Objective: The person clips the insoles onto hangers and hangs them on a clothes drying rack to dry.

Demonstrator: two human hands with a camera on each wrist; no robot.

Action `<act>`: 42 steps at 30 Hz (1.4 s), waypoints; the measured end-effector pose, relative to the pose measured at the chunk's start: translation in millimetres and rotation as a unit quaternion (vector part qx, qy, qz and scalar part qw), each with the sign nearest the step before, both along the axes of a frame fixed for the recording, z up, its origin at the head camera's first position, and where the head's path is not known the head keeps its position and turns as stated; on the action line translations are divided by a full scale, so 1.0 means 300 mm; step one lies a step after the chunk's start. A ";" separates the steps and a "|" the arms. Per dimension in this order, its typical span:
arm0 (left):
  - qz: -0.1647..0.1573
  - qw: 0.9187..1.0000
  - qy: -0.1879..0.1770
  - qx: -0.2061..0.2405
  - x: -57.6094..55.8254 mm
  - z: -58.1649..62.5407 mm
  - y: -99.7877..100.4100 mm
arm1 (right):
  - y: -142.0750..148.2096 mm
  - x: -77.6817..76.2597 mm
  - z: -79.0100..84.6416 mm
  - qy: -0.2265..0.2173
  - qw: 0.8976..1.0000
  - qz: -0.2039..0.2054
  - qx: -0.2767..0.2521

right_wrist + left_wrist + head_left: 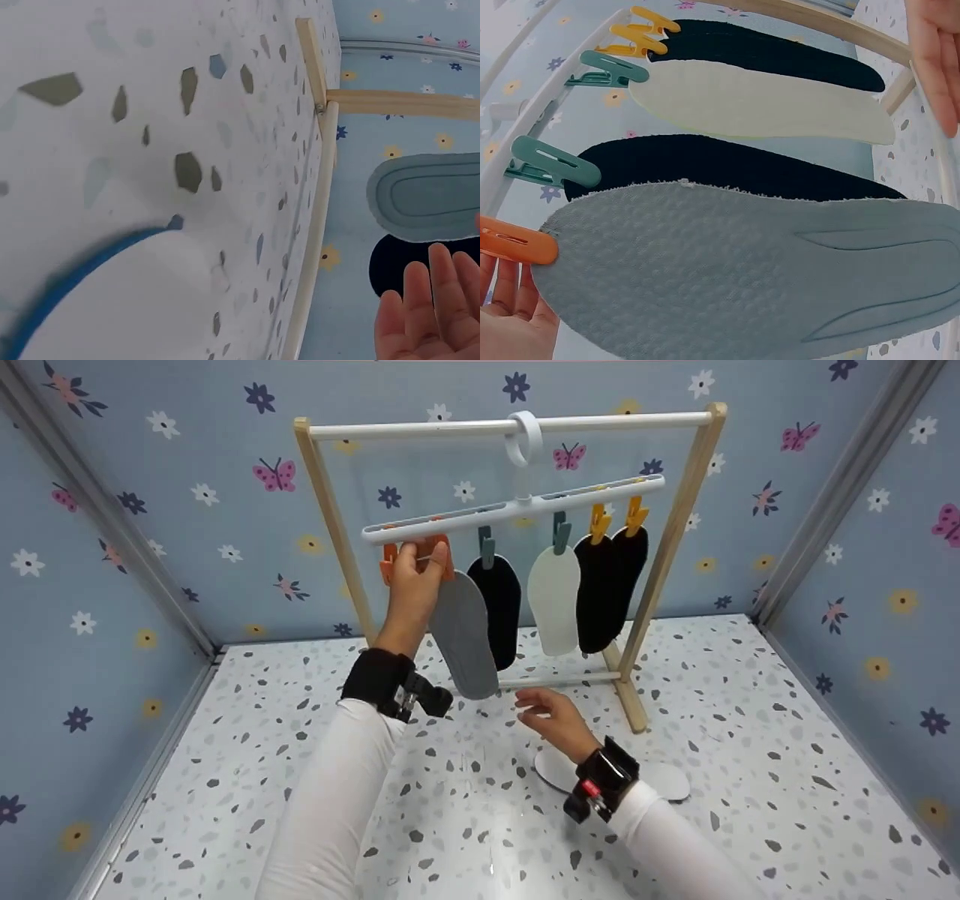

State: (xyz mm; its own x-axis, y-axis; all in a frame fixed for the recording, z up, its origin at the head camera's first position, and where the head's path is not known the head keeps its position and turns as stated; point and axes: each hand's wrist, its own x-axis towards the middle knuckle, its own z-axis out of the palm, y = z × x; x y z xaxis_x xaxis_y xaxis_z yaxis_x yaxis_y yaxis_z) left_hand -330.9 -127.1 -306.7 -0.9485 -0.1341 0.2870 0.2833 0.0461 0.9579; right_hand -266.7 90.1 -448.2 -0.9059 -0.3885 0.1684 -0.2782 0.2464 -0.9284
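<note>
My left hand (pixel 415 585) pinches an orange clothespin (pixel 448 559) under the low left end of a tilted white hanger (pixel 480 519). From that clothespin hangs a grey insole (pixel 465 637), its textured face filling much of the left wrist view. Beside it a black insole (pixel 504 615) hangs from a teal clothespin (pixel 487 549). To the right of these hang an off-white insole (pixel 555 600) and two black insoles (pixel 596 600). My right hand (pixel 556 721), fingers loosely bent and holding nothing, is just right of the grey insole's lower end.
A wooden rack (pixel 330 510) with a white top bar (pixel 420 430) carries the hanger by its ring (pixel 525 439). Another orange clothespin (pixel 388 562) is at the hanger's left end. White insoles (pixel 666 781) lie on the speckled table (pixel 450 825) under my right wrist. Patterned walls enclose the table.
</note>
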 end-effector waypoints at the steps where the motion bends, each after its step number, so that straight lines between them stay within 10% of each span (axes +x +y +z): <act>1: -0.003 1.000 0.002 -0.001 -0.001 -0.002 0.001 | 0.015 -0.007 -0.020 -0.005 1.000 -0.005 -0.001; 10: -0.013 1.000 0.027 0.006 -0.007 -0.033 -0.007 | 0.130 -0.041 -0.159 -0.009 0.999 -0.039 0.015; 23: -0.001 0.999 0.033 0.011 0.003 -0.061 -0.015 | 0.218 0.010 -0.189 -0.103 0.994 -0.020 -0.034; 42: 0.022 0.999 0.032 0.011 0.053 -0.115 -0.053 | 0.290 0.039 -0.207 -0.087 0.996 -0.014 -0.007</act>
State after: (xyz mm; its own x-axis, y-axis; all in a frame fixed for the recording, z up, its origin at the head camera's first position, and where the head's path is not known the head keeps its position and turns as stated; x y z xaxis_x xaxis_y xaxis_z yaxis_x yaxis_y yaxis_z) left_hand -315.0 -143.0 -341.3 -0.9212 -0.1819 0.3440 0.3430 0.0380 0.9386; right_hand -255.0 177.2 -510.1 -0.9325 -0.3609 0.0123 -0.1051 0.2385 -0.9654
